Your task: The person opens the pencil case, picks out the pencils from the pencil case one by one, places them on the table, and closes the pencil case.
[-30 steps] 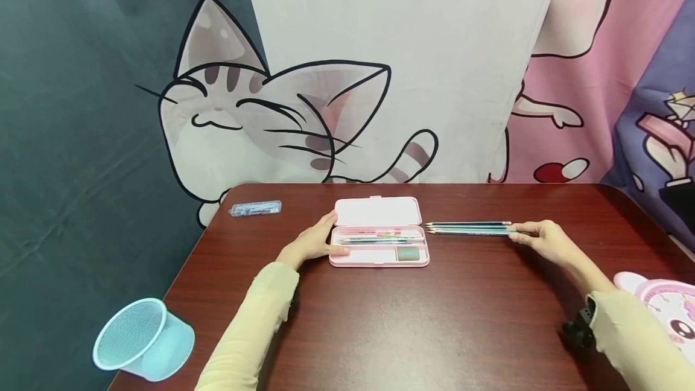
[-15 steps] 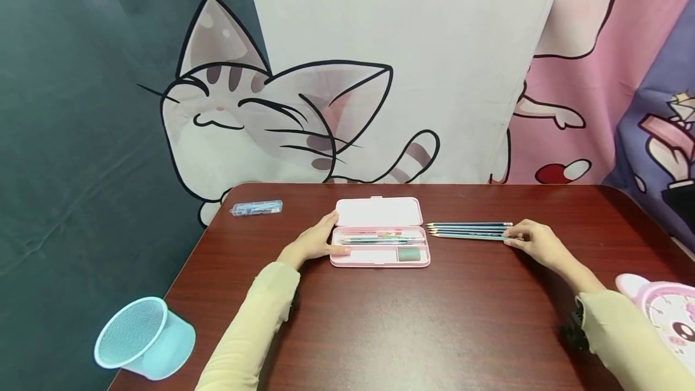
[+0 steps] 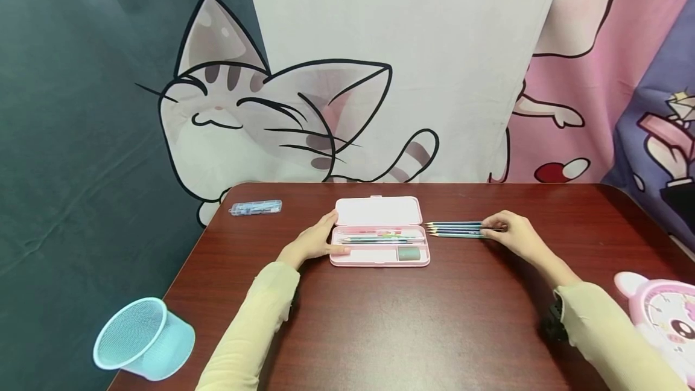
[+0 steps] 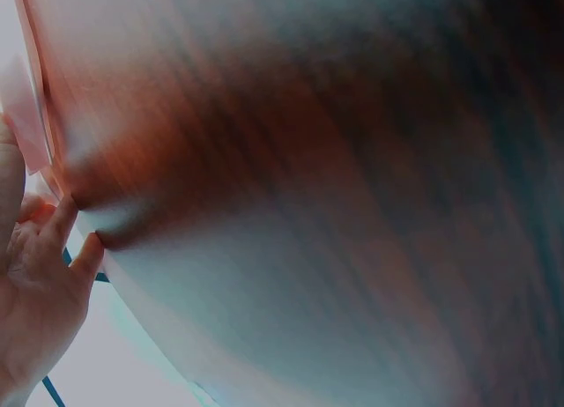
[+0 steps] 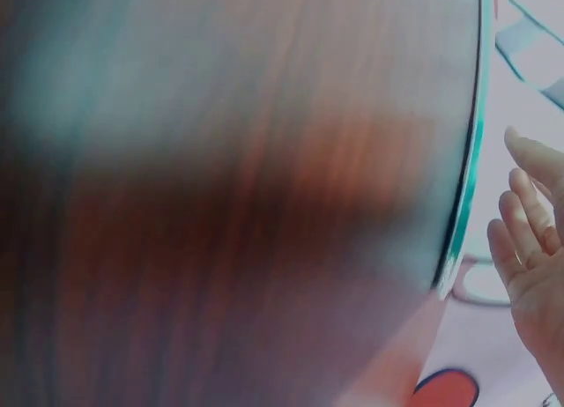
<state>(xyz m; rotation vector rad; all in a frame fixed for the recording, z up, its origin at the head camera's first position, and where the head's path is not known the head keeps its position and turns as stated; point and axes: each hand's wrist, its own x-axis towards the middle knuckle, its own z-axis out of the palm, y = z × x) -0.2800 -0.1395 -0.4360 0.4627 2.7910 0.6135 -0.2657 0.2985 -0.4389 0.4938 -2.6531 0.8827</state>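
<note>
My left hand point(image 3: 312, 242) rests at the left end of a pink pencil case point(image 3: 380, 263), its thumb lying over the near compartment. The lid stands open at the back; pencils point(image 3: 380, 239) and a grey-green block point(image 3: 409, 253) lie inside. To the right of the case, several blue-green pencils point(image 3: 453, 230) lie side by side, points toward the case. My right hand point(image 3: 513, 234) pinches them between thumb and fingers near their right ends, partly covering them. Both wrist views show the hands point(image 4: 44, 292) only at the edge; the right hand point(image 5: 533, 240) shows no pencils there.
A clear blue box point(image 3: 255, 207) lies at the table's back left. The light blue mesh basket point(image 3: 163, 343) stands at the front left, and a pink animal-faced clock point(image 3: 665, 312) at the right edge. Brown table point(image 3: 423, 324) stretches between the forearms.
My right hand has slid left along the pencils, whose points have stayed beside the case. They spread apart a little, side by side. My left hand has kept still.
</note>
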